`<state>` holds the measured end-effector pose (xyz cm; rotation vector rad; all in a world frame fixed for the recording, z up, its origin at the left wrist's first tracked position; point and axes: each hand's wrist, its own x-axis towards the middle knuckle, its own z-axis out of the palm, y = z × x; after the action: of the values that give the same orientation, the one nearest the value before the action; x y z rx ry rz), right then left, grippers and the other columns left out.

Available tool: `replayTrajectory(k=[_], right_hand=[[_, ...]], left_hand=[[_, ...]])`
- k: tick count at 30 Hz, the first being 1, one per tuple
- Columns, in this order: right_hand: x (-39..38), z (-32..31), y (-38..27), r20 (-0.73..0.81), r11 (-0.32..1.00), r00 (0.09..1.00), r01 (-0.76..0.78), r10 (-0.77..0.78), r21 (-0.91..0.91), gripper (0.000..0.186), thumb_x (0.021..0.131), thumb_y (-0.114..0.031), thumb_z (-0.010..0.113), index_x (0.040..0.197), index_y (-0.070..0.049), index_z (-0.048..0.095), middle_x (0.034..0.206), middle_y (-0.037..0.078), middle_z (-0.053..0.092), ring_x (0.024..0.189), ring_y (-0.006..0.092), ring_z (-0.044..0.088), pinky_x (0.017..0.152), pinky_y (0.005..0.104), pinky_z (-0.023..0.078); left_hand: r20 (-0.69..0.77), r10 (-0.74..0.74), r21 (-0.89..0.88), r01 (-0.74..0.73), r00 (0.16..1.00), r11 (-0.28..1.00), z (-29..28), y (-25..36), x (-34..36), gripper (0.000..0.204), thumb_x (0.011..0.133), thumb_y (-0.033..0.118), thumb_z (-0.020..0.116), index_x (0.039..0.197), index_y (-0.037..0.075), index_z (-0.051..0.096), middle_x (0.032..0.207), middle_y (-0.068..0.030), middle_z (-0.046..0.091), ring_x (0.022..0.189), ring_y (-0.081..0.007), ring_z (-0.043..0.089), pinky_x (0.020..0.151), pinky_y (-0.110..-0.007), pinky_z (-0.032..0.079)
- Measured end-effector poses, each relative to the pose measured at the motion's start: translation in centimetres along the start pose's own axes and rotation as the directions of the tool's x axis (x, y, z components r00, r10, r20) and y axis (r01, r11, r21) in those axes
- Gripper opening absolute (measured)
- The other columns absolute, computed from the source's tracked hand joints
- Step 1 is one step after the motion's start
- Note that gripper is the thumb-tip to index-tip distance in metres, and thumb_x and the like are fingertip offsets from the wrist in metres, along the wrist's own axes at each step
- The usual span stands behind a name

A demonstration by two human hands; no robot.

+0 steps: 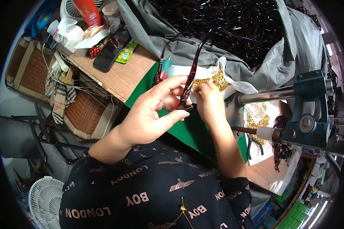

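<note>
- The left hand, nearest the camera, pinches a dark red spectacle temple arm between thumb and forefinger, near its lower end; the arm rises toward 12 o'clock, over the green mat.
- The right hand, at 3 o'clock of the left and just beside it, has its fingers curled at the edge of the white cloth holding small gold parts; whether it pinches one I cannot tell.
- Risk: the pinch is small, so the long arm may twist or slip.
- Risk: a tiny gold part could drop off the surface, or scatter if the cloth is nudged.
- Risk: the blue press machine at 3 o'clock stands close to the right forearm; a knock seems possible.
</note>
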<state>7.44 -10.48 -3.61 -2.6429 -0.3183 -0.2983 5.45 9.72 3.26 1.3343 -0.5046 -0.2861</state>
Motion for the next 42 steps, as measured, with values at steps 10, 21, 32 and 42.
replayTrajectory(k=[10, 21, 32, 42], right_hand=[[-6.4, -6.9, -5.4, 0.048, 0.246, 0.923, -0.152, 0.381, 0.957, 0.009, 0.08, -0.001, 0.067, 0.083, -0.003, 0.059, 0.108, 0.007, 0.054, 0.105, 0.0169, 0.049, 0.097, 0.0316, 0.035], [-8.8, -10.0, -3.6, 0.116, 0.351, 0.932, -0.242, 0.345, 0.905, 0.014, 0.082, 0.0, 0.064, 0.094, 0.001, 0.058, 0.106, 0.008, 0.058, 0.1, 0.0151, 0.054, 0.092, 0.0296, 0.04], [-11.4, -12.9, -3.8, 0.153, 0.262, 0.9, -0.276, 0.408, 0.925, 0.007, 0.09, -0.005, 0.057, 0.091, 0.002, 0.058, 0.089, 0.003, 0.055, 0.074, 0.0063, 0.052, 0.065, 0.0203, 0.04], [-13.6, -14.4, -2.0, -0.166, 0.383, 0.731, -0.138, 0.661, 0.913, 0.013, 0.094, -0.007, 0.052, 0.102, 0.002, 0.057, 0.09, 0.004, 0.058, 0.072, 0.0075, 0.049, 0.067, 0.0224, 0.044]], left_hand=[[0.085, 0.284, 0.323, -0.296, 0.955, 0.899, 5.3, -1.8, 1.2, 0.056, 0.073, -0.01, 0.063, 0.125, 0.001, 0.045, 0.1, -0.0125, 0.055, 0.082, -0.0205, 0.062, 0.069, -0.029, 0.054], [0.225, 0.232, 0.086, -0.257, 0.946, 0.963, 7.6, -3.0, 0.8, 0.067, 0.076, -0.016, 0.059, 0.135, 0.002, 0.033, 0.132, -0.0139, 0.037, 0.095, -0.0152, 0.059, 0.073, -0.025, 0.053], [0.484, -0.111, -0.483, 0.371, 0.868, 0.793, 10.4, -0.4, 0.8, 0.074, 0.087, -0.009, 0.05, 0.148, 0.007, 0.011, 0.152, -0.0129, 0.019, 0.097, -0.0209, 0.062, 0.075, -0.028, 0.052], [0.449, -0.091, -0.621, 0.384, 0.889, 0.684, 16.3, -1.9, 4.0, 0.07, 0.086, -0.008, 0.053, 0.146, 0.006, 0.02, 0.14, -0.0095, 0.038, 0.09, -0.0163, 0.061, 0.071, -0.026, 0.05]])
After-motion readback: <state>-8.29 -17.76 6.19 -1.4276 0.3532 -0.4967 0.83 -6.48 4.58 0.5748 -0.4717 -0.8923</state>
